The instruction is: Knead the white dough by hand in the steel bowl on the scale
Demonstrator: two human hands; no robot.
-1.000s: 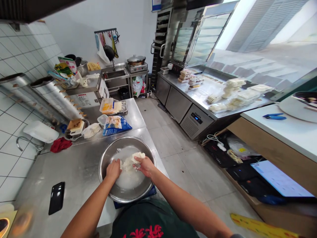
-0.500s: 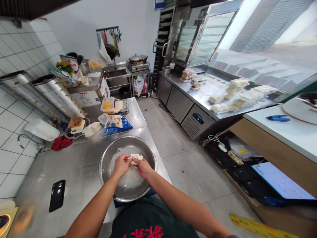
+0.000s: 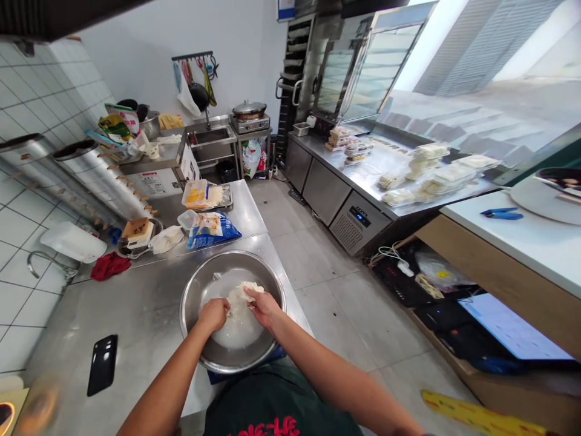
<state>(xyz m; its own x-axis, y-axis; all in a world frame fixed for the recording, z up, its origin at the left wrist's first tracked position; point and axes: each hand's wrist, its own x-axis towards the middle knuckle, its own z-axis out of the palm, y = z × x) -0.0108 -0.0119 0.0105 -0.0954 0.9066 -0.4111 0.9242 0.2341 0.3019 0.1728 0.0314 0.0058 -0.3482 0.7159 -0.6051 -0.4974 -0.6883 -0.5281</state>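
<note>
A large steel bowl (image 3: 187, 303) on the counter holds cloudy whitish liquid. Over it, soft white dough (image 3: 240, 295) stretches between my hands. My right hand (image 3: 264, 307) grips the thicker lump, thumb on top. My left hand (image 3: 215, 314) has its fingers closed on the dough's thinner left end; the fingertips are partly hidden. Part of a blue object (image 3: 218, 376) shows under the bowl's near edge.
On the steel counter (image 3: 149, 309) lie a black phone (image 3: 102, 364), a red cloth (image 3: 110, 266) and a blue-and-white bag (image 3: 213, 230). Behind the bag stands a plastic tub (image 3: 195, 194). Packed clear boxes (image 3: 454, 175) sit on the counter at right.
My left hand has moved left and slightly down, away from the right. The dough, bunched between both hands before, is now pulled out into a wider stretch.
</note>
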